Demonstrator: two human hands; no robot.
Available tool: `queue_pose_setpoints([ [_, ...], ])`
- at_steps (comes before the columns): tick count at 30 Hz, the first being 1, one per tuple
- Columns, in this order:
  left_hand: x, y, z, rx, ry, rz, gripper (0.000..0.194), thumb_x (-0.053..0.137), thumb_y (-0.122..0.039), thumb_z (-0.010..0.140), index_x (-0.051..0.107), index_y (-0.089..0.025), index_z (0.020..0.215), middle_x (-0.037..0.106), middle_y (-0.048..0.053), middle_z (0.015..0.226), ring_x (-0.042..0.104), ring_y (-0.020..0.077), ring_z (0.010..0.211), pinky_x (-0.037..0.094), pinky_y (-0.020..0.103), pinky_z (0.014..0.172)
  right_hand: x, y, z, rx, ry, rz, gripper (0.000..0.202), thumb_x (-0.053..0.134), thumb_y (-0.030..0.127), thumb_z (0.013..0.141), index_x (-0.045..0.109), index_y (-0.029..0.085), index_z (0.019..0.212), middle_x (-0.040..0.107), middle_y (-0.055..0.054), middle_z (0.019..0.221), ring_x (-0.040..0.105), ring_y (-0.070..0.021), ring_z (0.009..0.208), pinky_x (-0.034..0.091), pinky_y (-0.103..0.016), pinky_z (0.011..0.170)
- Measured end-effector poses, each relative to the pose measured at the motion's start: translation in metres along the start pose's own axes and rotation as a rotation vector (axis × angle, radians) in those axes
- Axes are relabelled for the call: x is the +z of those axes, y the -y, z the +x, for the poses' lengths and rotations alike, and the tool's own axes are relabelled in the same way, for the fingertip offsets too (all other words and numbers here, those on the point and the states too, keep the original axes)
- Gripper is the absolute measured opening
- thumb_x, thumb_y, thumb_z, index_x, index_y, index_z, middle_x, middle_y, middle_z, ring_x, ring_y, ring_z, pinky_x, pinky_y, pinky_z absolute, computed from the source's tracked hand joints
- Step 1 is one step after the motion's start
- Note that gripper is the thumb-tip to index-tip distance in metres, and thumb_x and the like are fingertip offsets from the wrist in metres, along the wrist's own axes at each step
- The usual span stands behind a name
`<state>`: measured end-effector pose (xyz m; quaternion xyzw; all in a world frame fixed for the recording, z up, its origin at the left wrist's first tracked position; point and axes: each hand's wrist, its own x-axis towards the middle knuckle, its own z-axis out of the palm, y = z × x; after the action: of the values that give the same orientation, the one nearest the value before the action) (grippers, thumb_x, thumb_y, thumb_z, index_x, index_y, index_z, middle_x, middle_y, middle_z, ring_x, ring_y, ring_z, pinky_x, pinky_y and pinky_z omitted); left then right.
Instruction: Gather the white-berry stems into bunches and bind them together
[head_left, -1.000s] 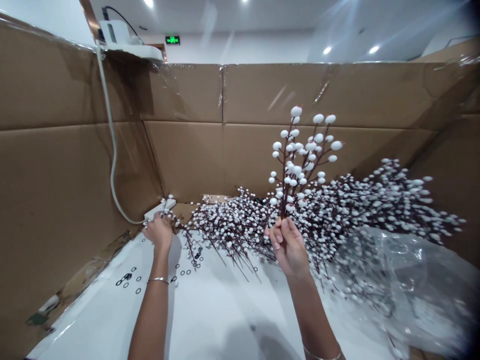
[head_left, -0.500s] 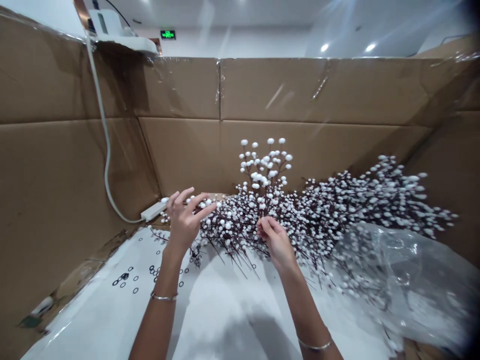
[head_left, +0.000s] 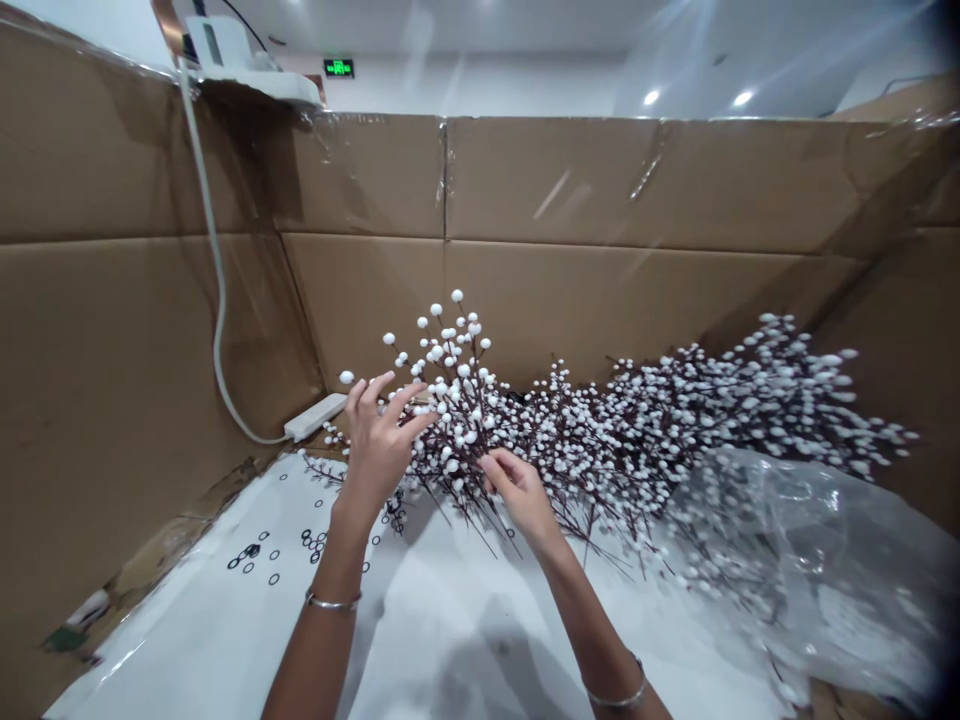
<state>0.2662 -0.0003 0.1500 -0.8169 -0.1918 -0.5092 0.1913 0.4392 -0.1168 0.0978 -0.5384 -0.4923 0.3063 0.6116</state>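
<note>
My right hand is closed in a pinch on the lower stem of an artificial berry branch. The branch stands up from the fingers and leans left, its dark twigs tipped with white balls. Just left of it, my left hand has its fingers spread, with berry twigs close to and partly behind the fingertips; contact with them cannot be made out. Behind both hands lies a long heap of similar berry branches, dark stem ends pointing toward me.
Small black rings lie scattered on the white sheet at left. A clear plastic bag covers part of the heap at right. Cardboard walls enclose the surface. A white power strip with its cable sits in the left corner.
My right hand has moved left and slightly down, bringing the berry branch beside my left hand. The branch now leans left instead of standing upright. My left hand has barely shifted.
</note>
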Motion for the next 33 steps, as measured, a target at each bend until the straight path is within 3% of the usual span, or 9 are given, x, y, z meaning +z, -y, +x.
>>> queue_pose_setpoints([
  [5, 0.003, 0.001, -0.001, -0.079, 0.000, -0.025, 0.035, 0.050, 0.000, 0.081, 0.071, -0.028, 0.084, 0.048, -0.001, 0.139, 0.027, 0.0311, 0.136, 0.020, 0.060, 0.111, 0.009, -0.007, 0.000, 0.081, 0.065, 0.112, 0.039, 0.059, 0.054, 0.081, 0.062, 0.015, 0.077, 0.044, 0.002, 0.061, 0.038, -0.0088, 0.059, 0.028, -0.022, 0.058],
  [8, -0.001, -0.003, 0.002, -0.142, -0.043, -0.112, 0.045, 0.048, 0.003, 0.079, 0.069, -0.031, 0.098, 0.035, -0.002, 0.148, 0.021, 0.0300, 0.140, 0.020, 0.058, 0.113, 0.013, -0.010, 0.001, 0.135, 0.016, 0.228, 0.039, 0.063, 0.053, 0.078, 0.060, 0.015, 0.075, 0.043, 0.003, 0.059, 0.036, -0.0079, 0.058, 0.026, -0.021, 0.058],
  [12, -0.011, -0.014, 0.006, -0.445, -0.138, -0.347, 0.040, 0.055, -0.011, 0.082, 0.058, -0.026, 0.119, 0.044, 0.007, 0.139, 0.036, 0.0264, 0.133, 0.030, 0.050, 0.111, 0.014, -0.014, 0.004, 0.151, -0.113, 0.464, 0.037, 0.067, 0.051, 0.075, 0.058, 0.015, 0.078, 0.044, 0.003, 0.060, 0.036, -0.0071, 0.058, 0.029, -0.020, 0.059],
  [15, -0.012, -0.024, 0.007, -0.610, 0.221, -0.621, 0.026, 0.059, -0.030, 0.085, 0.063, -0.022, 0.109, 0.064, 0.007, 0.110, 0.059, 0.0220, 0.105, 0.046, 0.039, 0.094, 0.016, -0.010, 0.003, 0.117, -0.172, 0.541, 0.036, 0.069, 0.049, 0.075, 0.056, 0.016, 0.079, 0.045, 0.004, 0.061, 0.038, -0.0071, 0.060, 0.032, -0.020, 0.061],
  [18, -0.004, -0.038, 0.008, -0.612, 0.610, -0.832, 0.025, 0.059, -0.042, 0.083, 0.069, -0.019, 0.088, 0.070, 0.006, 0.088, 0.063, 0.0196, 0.084, 0.049, 0.031, 0.077, 0.019, -0.002, -0.002, 0.113, -0.135, 0.542, 0.037, 0.068, 0.050, 0.076, 0.052, 0.016, 0.074, 0.045, 0.003, 0.060, 0.039, -0.0076, 0.059, 0.033, -0.021, 0.061],
  [22, 0.002, -0.045, 0.012, -0.674, 0.621, -0.931, 0.029, 0.061, -0.045, 0.081, 0.067, -0.017, 0.075, 0.069, 0.004, 0.077, 0.062, 0.0180, 0.076, 0.047, 0.028, 0.070, 0.024, 0.005, -0.009, 0.124, -0.033, 0.511, 0.035, 0.066, 0.049, 0.078, 0.054, 0.016, 0.074, 0.046, 0.003, 0.060, 0.040, -0.0080, 0.059, 0.034, -0.021, 0.061],
  [27, -0.006, 0.013, -0.002, -0.551, 0.812, -0.960, 0.029, 0.064, -0.046, 0.078, 0.072, -0.021, 0.091, 0.072, 0.005, 0.093, 0.064, 0.0194, 0.086, 0.049, 0.028, 0.078, 0.023, 0.011, -0.012, 0.097, -0.020, 0.459, 0.031, 0.067, 0.046, 0.079, 0.062, 0.015, 0.078, 0.049, 0.002, 0.060, 0.043, -0.0070, 0.060, 0.033, -0.021, 0.064],
  [30, 0.005, 0.071, -0.036, -1.082, 0.540, -0.404, 0.036, 0.053, -0.051, 0.083, 0.070, -0.020, 0.088, 0.072, 0.007, 0.088, 0.066, 0.0228, 0.085, 0.051, 0.031, 0.075, 0.018, 0.019, -0.013, 0.077, -0.093, 0.498, 0.032, 0.069, 0.047, 0.076, 0.062, 0.016, 0.077, 0.049, 0.002, 0.059, 0.042, -0.0073, 0.059, 0.033, -0.022, 0.062],
  [33, 0.032, 0.112, -0.078, -1.353, 0.452, -0.062, 0.037, 0.052, -0.046, 0.082, 0.065, -0.014, 0.095, 0.067, 0.021, 0.104, 0.060, 0.0376, 0.105, 0.046, 0.049, 0.083, 0.009, 0.028, -0.014, 0.062, -0.161, 0.541, 0.035, 0.073, 0.049, 0.071, 0.061, 0.017, 0.076, 0.047, 0.002, 0.059, 0.041, -0.0074, 0.059, 0.033, -0.023, 0.062],
])
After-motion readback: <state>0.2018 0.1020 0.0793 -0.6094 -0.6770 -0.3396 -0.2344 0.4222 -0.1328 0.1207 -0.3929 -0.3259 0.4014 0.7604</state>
